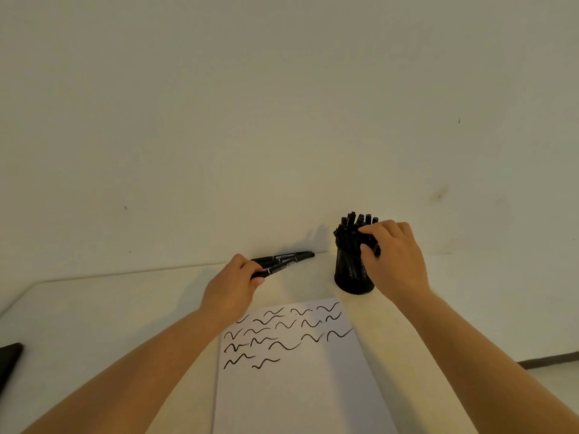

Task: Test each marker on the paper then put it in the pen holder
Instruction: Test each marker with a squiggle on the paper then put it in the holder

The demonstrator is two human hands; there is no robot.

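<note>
The left hand [233, 281] grips loose markers [283, 260] lying on the tabletop [125, 308]. The right hand [391, 255] pinches a marker standing in the holder [352, 277], beside the paper [300, 386]. Step: seating a tested marker. Next: release, uncap another.

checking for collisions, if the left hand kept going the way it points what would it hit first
The left hand points up and right along the loose markers it grips. Beyond their tips, the wall at the table's back edge likely comes first; the pen holder seems off to the right, though depth is unclear.
</note>
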